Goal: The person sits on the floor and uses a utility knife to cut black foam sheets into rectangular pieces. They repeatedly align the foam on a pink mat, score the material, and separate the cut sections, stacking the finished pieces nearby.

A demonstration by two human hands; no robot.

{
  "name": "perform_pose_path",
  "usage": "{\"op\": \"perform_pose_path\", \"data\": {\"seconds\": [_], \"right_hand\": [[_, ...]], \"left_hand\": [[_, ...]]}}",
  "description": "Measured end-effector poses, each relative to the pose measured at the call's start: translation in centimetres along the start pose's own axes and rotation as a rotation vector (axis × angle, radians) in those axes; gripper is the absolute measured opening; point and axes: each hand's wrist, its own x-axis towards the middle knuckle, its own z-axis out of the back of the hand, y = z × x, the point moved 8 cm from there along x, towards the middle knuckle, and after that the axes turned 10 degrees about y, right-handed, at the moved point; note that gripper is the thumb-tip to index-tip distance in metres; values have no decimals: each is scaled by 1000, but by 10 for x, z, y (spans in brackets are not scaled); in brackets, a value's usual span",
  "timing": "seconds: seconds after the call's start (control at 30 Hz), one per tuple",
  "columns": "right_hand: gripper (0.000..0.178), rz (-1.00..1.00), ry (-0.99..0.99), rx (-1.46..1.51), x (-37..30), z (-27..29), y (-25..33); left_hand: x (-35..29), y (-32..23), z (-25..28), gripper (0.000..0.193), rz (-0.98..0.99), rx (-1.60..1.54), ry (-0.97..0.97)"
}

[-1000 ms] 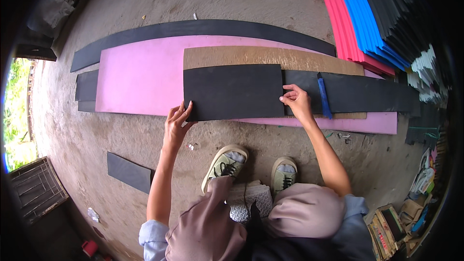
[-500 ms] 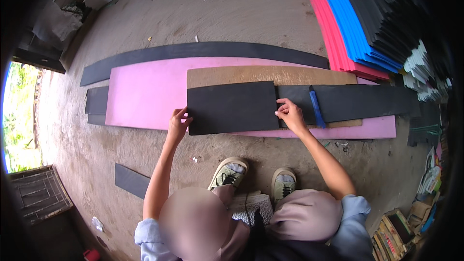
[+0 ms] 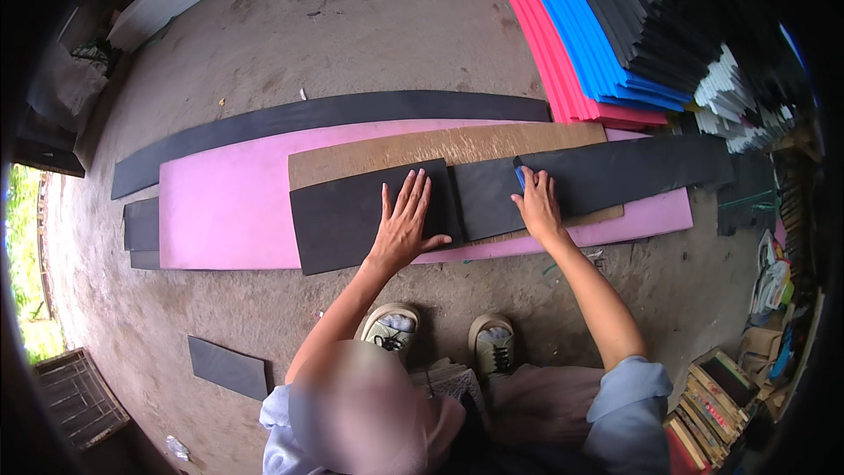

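A black rectangular foam sheet (image 3: 338, 224) lies over the left end of a longer black strip (image 3: 633, 176). My left hand (image 3: 403, 224) presses flat on that sheet near its right edge, fingers spread. Over the long strip, my right hand (image 3: 540, 204) is closed around a slim blue-handled knife (image 3: 520, 178); its dark tip points away from me and most of the handle is hidden by my fingers. Beneath these lie a brown board (image 3: 378, 154) and a large pink foam sheet (image 3: 224, 211).
Another long black strip (image 3: 352, 112) lies behind the pink sheet. Stacks of red sheets (image 3: 536, 44), blue sheets (image 3: 580, 44) and black sheets stand at the far right. A small black piece (image 3: 227, 368) lies on the floor at left, and a wooden crate (image 3: 716, 396) stands at lower right.
My left hand has moved from the black sheet's left edge onto its top near the right edge. My right hand has left that sheet's edge and taken hold of the knife.
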Motion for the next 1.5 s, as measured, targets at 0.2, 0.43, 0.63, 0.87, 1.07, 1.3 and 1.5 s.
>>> {"op": "perform_pose_path", "data": {"seconds": [0.2, 0.43, 0.63, 0.87, 1.07, 1.3, 1.5], "right_hand": [[17, -36, -156, 419, 4, -6, 10], [26, -94, 124, 326, 4, -29, 96], [26, -52, 68, 95, 21, -26, 112], [26, -102, 62, 129, 26, -25, 119], [28, -143, 144, 186, 26, -32, 117], [28, -157, 350, 298, 41, -34, 113], [17, -174, 270, 190, -13, -45, 110]], "left_hand": [[0, 2, -9, 107, -12, -5, 46], [5, 11, -17, 111, 0, -61, 148], [9, 9, -19, 111, -1, -64, 128], [7, 10, -19, 111, 11, -66, 93], [5, 12, -20, 110, 11, -64, 78], [5, 11, -20, 112, 33, -60, 71], [6, 14, -23, 118, 43, -62, 52]]}}
